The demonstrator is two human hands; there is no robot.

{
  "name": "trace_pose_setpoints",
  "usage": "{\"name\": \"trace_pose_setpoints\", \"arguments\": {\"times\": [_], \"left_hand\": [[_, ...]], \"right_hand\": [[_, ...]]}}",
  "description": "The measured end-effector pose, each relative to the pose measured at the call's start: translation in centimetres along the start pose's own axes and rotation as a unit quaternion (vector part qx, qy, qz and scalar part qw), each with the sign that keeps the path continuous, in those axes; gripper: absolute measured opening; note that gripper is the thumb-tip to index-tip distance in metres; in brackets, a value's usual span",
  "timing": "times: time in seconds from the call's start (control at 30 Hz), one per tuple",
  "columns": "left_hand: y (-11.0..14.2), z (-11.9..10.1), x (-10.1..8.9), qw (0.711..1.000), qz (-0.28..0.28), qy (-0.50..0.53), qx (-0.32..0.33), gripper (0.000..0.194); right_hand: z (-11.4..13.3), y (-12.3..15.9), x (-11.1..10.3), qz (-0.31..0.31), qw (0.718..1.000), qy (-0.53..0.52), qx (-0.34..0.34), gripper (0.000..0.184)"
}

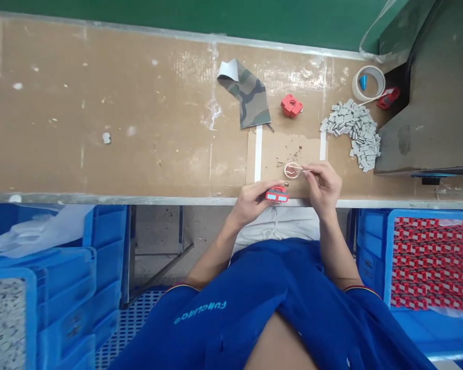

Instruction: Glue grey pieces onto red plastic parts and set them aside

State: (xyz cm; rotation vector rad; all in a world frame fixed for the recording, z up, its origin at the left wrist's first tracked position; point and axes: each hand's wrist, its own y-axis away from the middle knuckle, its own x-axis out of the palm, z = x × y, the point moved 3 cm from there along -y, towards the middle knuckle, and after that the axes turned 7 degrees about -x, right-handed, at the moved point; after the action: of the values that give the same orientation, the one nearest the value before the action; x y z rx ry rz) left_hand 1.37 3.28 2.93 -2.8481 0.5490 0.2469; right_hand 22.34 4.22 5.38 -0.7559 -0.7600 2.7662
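My left hand [252,202] grips a small red plastic toy vehicle part [277,194] with light blue windows, at the table's front edge. In my right hand [324,186] a thin pale stick [298,168] is pinched, its tip over a small round dish [292,170] with a white rim and reddish inside. The dish lies on a cardboard sheet [278,154] among tiny dark bits. Beyond it stands another red plastic part [292,106]. A camouflage-patterned strip [252,97] with one end curled lies to its left.
Many small grey pieces [353,128] are heaped at the right, near a tape roll [368,83] holding a blue cone. A dark metal machine [440,97] borders the table's right side. Blue crates flank me; the right crate [389,257] holds rows of red parts.
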Motion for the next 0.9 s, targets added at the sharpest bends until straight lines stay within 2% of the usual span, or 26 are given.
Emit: {"name": "trace_pose_setpoints", "arguments": {"times": [0.17,0.23,0.3,0.43,0.57,0.73,0.83,0.9], "left_hand": [[0.3,0.3,0.1,1.0,-0.009,0.01,-0.022,0.038],[0.3,0.4,0.2,1.0,-0.014,0.009,-0.024,0.038],[0.4,0.4,0.2,0.999,-0.019,0.001,-0.026,0.037],[0.4,0.3,0.2,0.999,-0.026,-0.022,-0.028,0.036],[0.4,0.1,0.4,0.998,-0.032,-0.054,-0.026,0.033],[0.4,0.0,0.5,0.995,-0.036,-0.089,-0.018,0.029],[0.4,0.0,0.6,0.995,-0.03,-0.097,-0.017,0.027],[0.4,-0.1,0.7,0.995,-0.03,-0.098,-0.014,0.027]], "right_hand": [[-0.3,-0.8,0.2,-0.058,0.996,0.007,-0.064,0.008],[-0.5,-0.5,0.3,-0.076,0.995,-0.012,-0.067,0.005],[-0.8,0.1,0.5,-0.087,0.995,-0.047,-0.029,0.007],[-1.3,1.4,0.7,-0.11,0.982,-0.118,0.098,0.021],[-0.7,1.7,0.6,-0.111,0.973,-0.145,0.143,0.026],[1.3,2.4,-0.2,-0.127,0.975,-0.151,0.103,0.015],[2.4,3.2,-0.4,-0.081,0.984,-0.146,0.056,0.005],[2.7,3.6,-0.4,-0.049,0.988,-0.144,0.03,0.011]]}}
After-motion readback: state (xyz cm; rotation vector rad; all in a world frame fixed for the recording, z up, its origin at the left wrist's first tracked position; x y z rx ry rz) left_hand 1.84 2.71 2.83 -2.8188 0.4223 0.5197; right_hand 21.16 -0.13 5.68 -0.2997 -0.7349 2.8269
